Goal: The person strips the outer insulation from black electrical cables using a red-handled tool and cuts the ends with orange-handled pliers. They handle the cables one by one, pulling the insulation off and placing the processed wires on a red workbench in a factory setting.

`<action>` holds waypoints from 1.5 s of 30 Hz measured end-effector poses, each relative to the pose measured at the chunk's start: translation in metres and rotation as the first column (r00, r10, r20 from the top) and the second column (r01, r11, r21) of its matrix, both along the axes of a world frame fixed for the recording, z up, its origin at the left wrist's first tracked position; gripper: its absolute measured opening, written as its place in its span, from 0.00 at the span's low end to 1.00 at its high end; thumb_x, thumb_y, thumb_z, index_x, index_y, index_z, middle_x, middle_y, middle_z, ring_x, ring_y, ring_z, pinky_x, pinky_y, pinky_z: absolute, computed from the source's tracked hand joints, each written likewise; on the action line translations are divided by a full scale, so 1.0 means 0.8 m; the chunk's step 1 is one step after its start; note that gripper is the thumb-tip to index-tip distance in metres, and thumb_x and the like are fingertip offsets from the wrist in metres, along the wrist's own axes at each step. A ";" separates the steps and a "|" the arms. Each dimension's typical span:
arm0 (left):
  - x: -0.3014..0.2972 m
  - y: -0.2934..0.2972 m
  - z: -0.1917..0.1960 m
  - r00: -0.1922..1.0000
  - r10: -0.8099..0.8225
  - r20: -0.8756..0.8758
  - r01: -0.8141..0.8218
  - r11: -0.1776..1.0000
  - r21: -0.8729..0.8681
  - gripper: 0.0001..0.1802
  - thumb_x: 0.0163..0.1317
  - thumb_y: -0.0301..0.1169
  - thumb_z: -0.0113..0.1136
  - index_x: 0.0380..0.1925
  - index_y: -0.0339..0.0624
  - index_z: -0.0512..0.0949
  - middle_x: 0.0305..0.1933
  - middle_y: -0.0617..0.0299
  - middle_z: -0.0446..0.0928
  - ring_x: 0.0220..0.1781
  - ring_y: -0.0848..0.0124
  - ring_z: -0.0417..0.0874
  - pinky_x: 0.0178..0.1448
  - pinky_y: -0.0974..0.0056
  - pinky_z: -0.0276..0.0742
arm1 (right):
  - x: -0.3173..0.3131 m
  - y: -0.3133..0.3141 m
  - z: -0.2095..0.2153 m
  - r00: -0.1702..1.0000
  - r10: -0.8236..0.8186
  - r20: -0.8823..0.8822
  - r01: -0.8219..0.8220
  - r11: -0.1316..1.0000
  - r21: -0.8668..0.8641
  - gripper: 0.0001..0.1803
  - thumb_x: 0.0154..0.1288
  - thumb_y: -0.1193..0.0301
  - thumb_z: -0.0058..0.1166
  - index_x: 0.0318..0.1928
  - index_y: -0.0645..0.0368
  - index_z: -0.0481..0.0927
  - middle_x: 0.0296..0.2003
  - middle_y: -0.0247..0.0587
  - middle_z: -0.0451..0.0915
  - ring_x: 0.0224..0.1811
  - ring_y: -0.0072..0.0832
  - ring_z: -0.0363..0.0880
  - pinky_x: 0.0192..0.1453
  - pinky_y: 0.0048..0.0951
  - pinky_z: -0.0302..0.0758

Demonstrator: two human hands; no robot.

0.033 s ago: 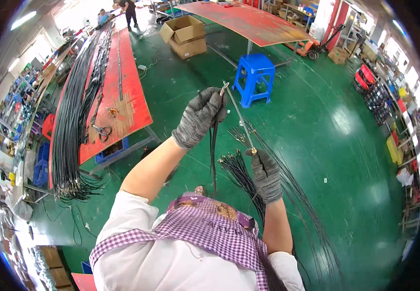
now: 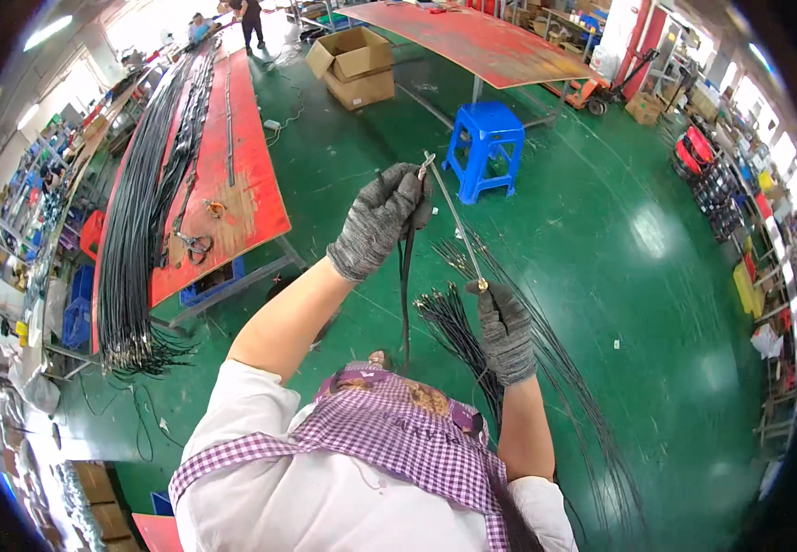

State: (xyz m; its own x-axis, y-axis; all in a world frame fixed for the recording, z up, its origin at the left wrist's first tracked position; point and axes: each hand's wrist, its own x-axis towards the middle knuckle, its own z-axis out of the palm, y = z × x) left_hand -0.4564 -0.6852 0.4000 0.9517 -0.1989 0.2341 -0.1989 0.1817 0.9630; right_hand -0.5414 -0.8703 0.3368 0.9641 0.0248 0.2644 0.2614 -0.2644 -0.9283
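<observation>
My left hand [image 2: 377, 221], in a grey knit glove, is closed round the top of a black strip, perhaps a flat sleeve [image 2: 405, 294], that hangs down toward my apron. A thin silvery rod [image 2: 456, 216] slants from a small metal tip just above those fingers down to my right hand [image 2: 505, 333]. That hand, gloved the same way, pinches the rod's lower end at a small brass-coloured fitting [image 2: 482, 284]. Below and beside the right hand hangs a bundle of black cables [image 2: 454, 327] with brass-coloured ends; whether its fingers also grip a cable is hidden.
On the left, a red table [image 2: 256, 198] bears long black cables [image 2: 136, 221], scissors [image 2: 198, 247] and a small orange-handled tool [image 2: 215, 209]. Ahead stand a blue stool [image 2: 486, 138], cardboard boxes [image 2: 357, 69] and another red-topped table [image 2: 472, 41]. Loose cables [image 2: 569, 386] trail at the right. Two people are far off.
</observation>
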 end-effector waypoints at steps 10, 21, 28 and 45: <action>0.004 0.032 -0.010 0.997 -0.036 -0.061 0.028 0.991 -0.131 0.12 0.60 0.39 0.46 0.33 0.42 0.70 0.21 0.70 0.65 0.21 0.80 0.62 0.25 0.76 0.57 | 0.003 0.026 0.008 0.998 0.031 0.059 -0.029 0.999 -0.039 0.10 0.61 0.72 0.41 0.37 0.63 0.73 0.29 0.40 0.76 0.25 0.18 0.70 0.30 0.20 0.68; -0.027 -0.002 -0.052 0.997 -0.082 0.006 0.079 0.978 0.192 0.10 0.60 0.30 0.45 0.38 0.37 0.71 0.30 0.65 0.73 0.34 0.79 0.71 0.40 0.73 0.68 | 0.047 0.045 0.017 0.995 0.084 0.051 -0.089 0.990 0.108 0.11 0.58 0.69 0.46 0.41 0.58 0.69 0.19 0.32 0.68 0.19 0.16 0.63 0.20 0.20 0.62; -0.048 0.002 -0.057 0.969 0.053 0.242 -0.122 0.952 0.280 0.12 0.57 0.31 0.48 0.38 0.36 0.72 0.30 0.55 0.74 0.32 0.72 0.74 0.39 0.69 0.70 | 0.040 0.067 0.050 0.934 0.291 -0.207 -0.121 0.802 0.584 0.14 0.58 0.68 0.47 0.44 0.59 0.71 0.19 0.27 0.68 0.17 0.11 0.61 0.18 0.13 0.57; -0.075 0.025 -0.065 0.976 -0.084 0.201 -0.001 0.921 0.389 0.20 0.54 0.29 0.47 0.49 0.36 0.63 0.43 0.54 0.71 0.46 0.67 0.73 0.48 0.67 0.67 | 0.042 0.050 0.073 0.841 0.468 -0.271 -0.354 0.856 0.377 0.17 0.57 0.72 0.48 0.47 0.64 0.70 0.30 0.41 0.77 0.29 0.25 0.77 0.32 0.23 0.75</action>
